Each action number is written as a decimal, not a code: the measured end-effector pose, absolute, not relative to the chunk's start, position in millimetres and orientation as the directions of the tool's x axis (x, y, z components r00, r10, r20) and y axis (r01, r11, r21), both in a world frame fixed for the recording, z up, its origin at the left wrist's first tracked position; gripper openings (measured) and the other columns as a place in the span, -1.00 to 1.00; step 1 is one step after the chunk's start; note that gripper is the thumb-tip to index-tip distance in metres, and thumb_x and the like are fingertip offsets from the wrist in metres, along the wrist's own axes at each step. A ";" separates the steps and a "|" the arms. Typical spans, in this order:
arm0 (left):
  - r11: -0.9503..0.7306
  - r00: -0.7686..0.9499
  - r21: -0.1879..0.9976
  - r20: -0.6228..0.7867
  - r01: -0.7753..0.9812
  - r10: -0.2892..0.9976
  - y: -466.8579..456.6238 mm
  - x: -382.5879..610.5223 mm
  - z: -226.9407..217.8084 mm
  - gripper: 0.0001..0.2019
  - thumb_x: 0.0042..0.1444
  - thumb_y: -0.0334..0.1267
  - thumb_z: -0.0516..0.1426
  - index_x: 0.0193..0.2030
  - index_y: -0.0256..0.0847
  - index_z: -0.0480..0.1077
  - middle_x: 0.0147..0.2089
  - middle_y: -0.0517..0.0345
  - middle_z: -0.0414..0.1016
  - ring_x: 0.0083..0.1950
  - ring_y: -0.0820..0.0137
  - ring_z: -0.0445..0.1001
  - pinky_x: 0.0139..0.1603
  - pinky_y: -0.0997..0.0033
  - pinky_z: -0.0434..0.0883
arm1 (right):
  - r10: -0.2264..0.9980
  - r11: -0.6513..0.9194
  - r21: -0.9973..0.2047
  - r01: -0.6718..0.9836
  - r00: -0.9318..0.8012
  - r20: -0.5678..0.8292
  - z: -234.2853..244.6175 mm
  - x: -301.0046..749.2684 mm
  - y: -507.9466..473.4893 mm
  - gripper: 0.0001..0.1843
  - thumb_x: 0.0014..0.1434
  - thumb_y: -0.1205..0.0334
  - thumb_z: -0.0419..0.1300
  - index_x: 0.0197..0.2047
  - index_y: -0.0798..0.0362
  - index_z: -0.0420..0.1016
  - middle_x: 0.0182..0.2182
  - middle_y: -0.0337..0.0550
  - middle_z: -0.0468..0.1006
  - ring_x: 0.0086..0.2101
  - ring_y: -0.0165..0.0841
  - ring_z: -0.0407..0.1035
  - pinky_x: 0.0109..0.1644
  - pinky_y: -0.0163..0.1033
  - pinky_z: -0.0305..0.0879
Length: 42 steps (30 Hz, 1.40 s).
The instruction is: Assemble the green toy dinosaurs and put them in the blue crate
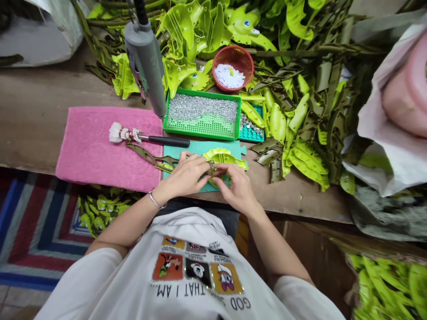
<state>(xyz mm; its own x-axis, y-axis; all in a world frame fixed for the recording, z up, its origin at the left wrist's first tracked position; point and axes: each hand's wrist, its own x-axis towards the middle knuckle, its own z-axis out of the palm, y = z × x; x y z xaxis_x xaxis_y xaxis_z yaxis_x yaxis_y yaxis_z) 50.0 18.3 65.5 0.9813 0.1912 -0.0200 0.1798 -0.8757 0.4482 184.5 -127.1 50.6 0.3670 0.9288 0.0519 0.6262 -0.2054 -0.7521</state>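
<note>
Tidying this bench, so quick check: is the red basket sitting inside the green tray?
No, the red mesh basket stands outside the green tray, beyond its far edge.

This is a small handcraft workshop, and your wooden workbench [33,93] shows it. A grey power tool [145,66] hangs on a cord over the bench. On the bench, a green tray [203,137] packed with small metal pins sits beside a teal tray [251,133] of studs. Heaps of green cut-out shapes [187,53] cover the bench's far side and right end, around a red basket [232,48] of white discs. A pink towel [100,146] pads its left part, and a striped rug [36,231] lies below its front edge.
</note>
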 end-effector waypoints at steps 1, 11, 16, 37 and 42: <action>-0.877 0.983 0.448 -0.025 0.175 0.183 18.9 50.9 65.9 -0.86 0.29 -0.29 0.07 -0.25 -0.25 0.42 -0.20 0.03 0.52 -0.11 0.22 0.39 0.00 0.12 0.12 | 0.920 -0.209 -0.760 0.615 0.387 0.060 49.2 184.1 -127.2 -0.78 0.25 0.23 0.17 -0.02 -0.06 0.42 -0.25 -0.14 0.64 -0.18 -0.19 0.47 0.00 -0.02 0.28; -0.882 0.984 0.446 0.015 0.150 0.175 21.6 53.7 60.8 -0.90 0.24 -0.26 0.16 -0.26 -0.23 0.41 -0.24 0.10 0.52 -0.13 0.25 0.40 0.03 0.15 0.11 | 0.842 -0.307 -0.727 0.614 0.531 0.092 41.8 172.7 -126.7 -0.90 0.21 0.27 0.12 -0.17 -0.04 0.36 -0.33 -0.14 0.58 -0.22 -0.19 0.44 -0.05 -0.04 0.29; -0.888 0.972 0.426 0.068 0.176 0.225 18.0 49.6 51.4 -0.90 0.27 -0.25 0.15 -0.16 -0.22 0.43 -0.20 0.10 0.50 -0.14 0.27 0.39 0.01 0.17 0.11 | 0.832 -0.367 -0.650 0.666 0.547 0.091 38.5 168.2 -122.6 -0.89 0.15 0.32 0.10 -0.23 -0.04 0.30 -0.33 -0.12 0.55 -0.24 -0.17 0.40 -0.08 -0.02 0.25; -0.898 0.887 0.438 0.396 0.044 0.237 1.8 31.2 26.2 -0.54 0.31 -0.40 0.04 0.34 -0.27 0.13 -0.10 0.08 0.63 -0.06 0.30 0.50 0.15 0.13 0.14 | 0.878 -0.337 -0.469 0.816 0.453 0.156 40.4 166.1 -116.7 -0.83 0.06 0.40 0.11 -0.26 0.00 0.28 -0.46 -0.19 0.46 -0.34 -0.21 0.33 -0.17 -0.08 0.15; -0.969 0.884 0.247 0.457 -0.023 0.096 1.3 25.5 18.8 -0.60 0.35 -0.37 0.03 0.31 -0.18 0.22 -0.17 0.18 0.67 -0.01 0.31 0.50 0.29 0.05 0.01 | 0.902 -0.240 -0.544 0.804 0.391 0.180 48.2 168.4 -137.8 -0.72 0.16 0.21 0.22 -0.07 0.06 0.33 -0.18 0.02 0.49 -0.14 -0.14 0.38 -0.09 -0.04 0.34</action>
<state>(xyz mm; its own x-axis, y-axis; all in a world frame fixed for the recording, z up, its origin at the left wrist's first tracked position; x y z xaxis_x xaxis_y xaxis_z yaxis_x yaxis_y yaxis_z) 25.5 1.3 18.8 0.8843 0.0956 0.4569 -0.0230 -0.9687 0.2472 168.4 -137.8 48.2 0.3912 0.9024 0.1804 0.8039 -0.2397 -0.5444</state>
